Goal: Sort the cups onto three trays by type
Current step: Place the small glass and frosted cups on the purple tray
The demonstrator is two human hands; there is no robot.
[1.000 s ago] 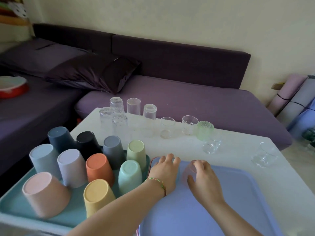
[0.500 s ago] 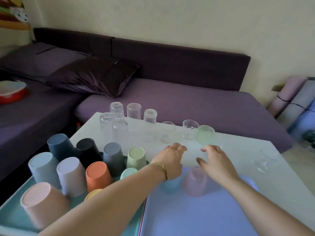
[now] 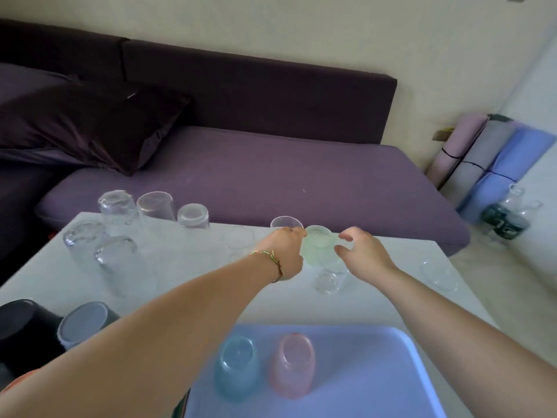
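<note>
At the far edge of the white table (image 3: 187, 285), both arms reach over the lavender tray (image 3: 388, 369) toward a cluster of small glasses. The left hand (image 3: 284, 251) is curled beside a clear stemless glass (image 3: 286, 222); whether its fingers actually grip that glass cannot be told, since the knuckles hide them. The right hand (image 3: 363, 251) has its fingers spread, approaching the pale green tinted glass (image 3: 318, 244) but apparently not yet closed on it. On the lavender tray, 2 tinted glasses already stand upside down side by side: a blue tinted glass (image 3: 236, 368) and a pink tinted glass (image 3: 292, 365), which suggests this tray collects the coloured glassware and the green one belongs there next. At least 5 clear tumblers (image 3: 120, 206) stand inverted on the table's far left, unsorted. Opaque plastic cups (image 3: 81, 322) sit grouped at the left edge, presumably a finished category.
</note>
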